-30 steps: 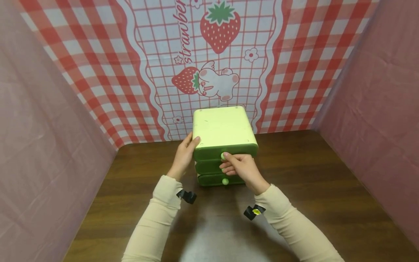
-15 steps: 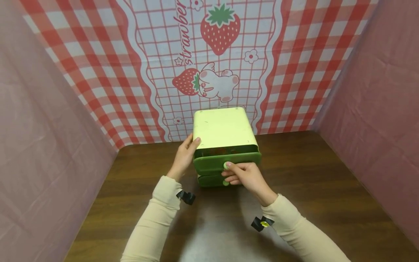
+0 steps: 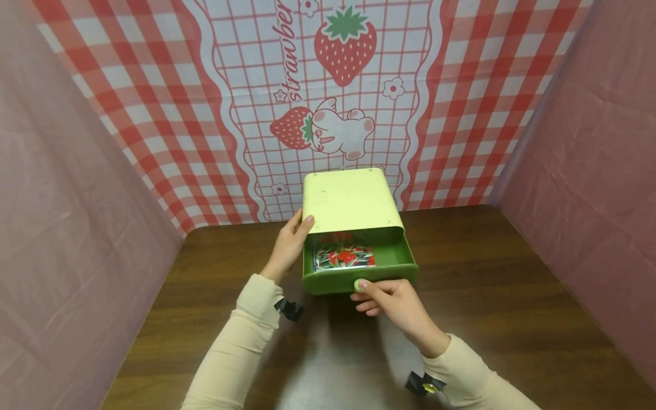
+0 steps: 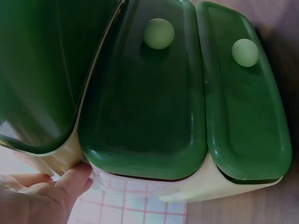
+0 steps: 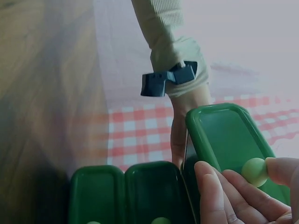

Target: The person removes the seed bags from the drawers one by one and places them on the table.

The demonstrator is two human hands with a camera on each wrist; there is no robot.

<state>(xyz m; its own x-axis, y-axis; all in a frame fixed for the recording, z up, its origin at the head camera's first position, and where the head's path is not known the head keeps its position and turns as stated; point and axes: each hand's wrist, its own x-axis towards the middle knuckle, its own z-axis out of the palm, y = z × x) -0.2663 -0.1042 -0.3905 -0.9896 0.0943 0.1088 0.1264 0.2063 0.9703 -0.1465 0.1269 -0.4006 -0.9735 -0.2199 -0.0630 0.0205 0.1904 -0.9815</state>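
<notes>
At the back-centre of the dark wood-grain table (image 3: 512, 296), a little drawer chest (image 3: 348, 199) sits with its top drawer (image 3: 389, 259) slid out.

Chest is smooth glossy plastic, pale lime shell with rounded corners, darker green drawer fronts shaped like soft rounded rectangles, each with a small ball-shaped pale green knob (image 3: 358, 284). Right hand (image 3: 394, 302) pinches the top drawer's knob between thumb and curled fingers (image 5: 224, 196), at about 6 o'clock from the chest. Left hand (image 3: 287, 245) is at roughly 9 o'clock, fingers fairly straight and pressed flat against the shell's side, thumb on the top edge. Inside the drawer lies a shiny crinkly packet (image 3: 343, 257), red and green print. Behind, at 12 o'clock, hangs a strawberry-print gingham cloth (image 3: 348, 85); both sleeves are ribbed cream knit.
</notes>
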